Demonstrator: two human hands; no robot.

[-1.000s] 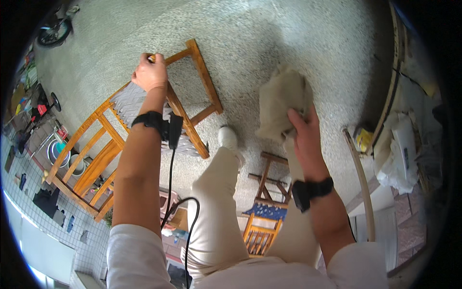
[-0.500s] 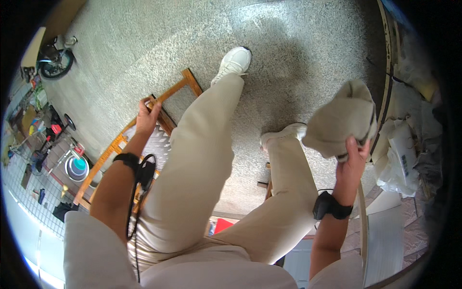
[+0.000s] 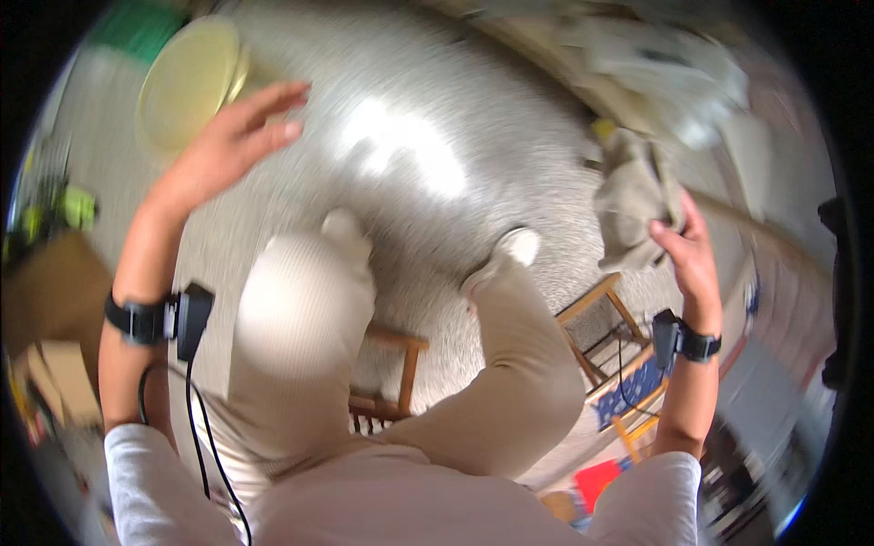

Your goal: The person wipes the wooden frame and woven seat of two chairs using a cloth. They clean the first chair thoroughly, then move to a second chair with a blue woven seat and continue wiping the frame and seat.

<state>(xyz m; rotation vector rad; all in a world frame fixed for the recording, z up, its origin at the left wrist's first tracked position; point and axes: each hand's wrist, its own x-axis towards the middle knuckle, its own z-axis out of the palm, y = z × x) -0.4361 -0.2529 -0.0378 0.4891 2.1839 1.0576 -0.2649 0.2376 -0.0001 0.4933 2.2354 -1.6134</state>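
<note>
A soft beige cap (image 3: pixel 628 202) hangs from my right hand (image 3: pixel 685 238), which pinches its edge between thumb and fingers. It is crumpled and a little smeared by motion. My left hand (image 3: pixel 241 136) is raised at the upper left with nothing in it. Its fingers stretch out, apart from the thumb. Behind that hand, on the floor, stands a pale yellow round tub (image 3: pixel 177 86); I see no contact between them. Both wrists wear black straps with small black boxes.
Wooden chairs stand beside my legs, one (image 3: pixel 401 364) between them and another with blue patterned cloth (image 3: pixel 633 391) on the right. Cardboard boxes (image 3: pixel 59 378) lie at the left. White plastic bags (image 3: pixel 660 77) sit along the upper right edge. Light glares off the speckled floor (image 3: pixel 401 146).
My left hand has let go of the wooden chair and risen, empty. My right hand still holds the cap. My view has turned, bringing the yellow tub into sight.
</note>
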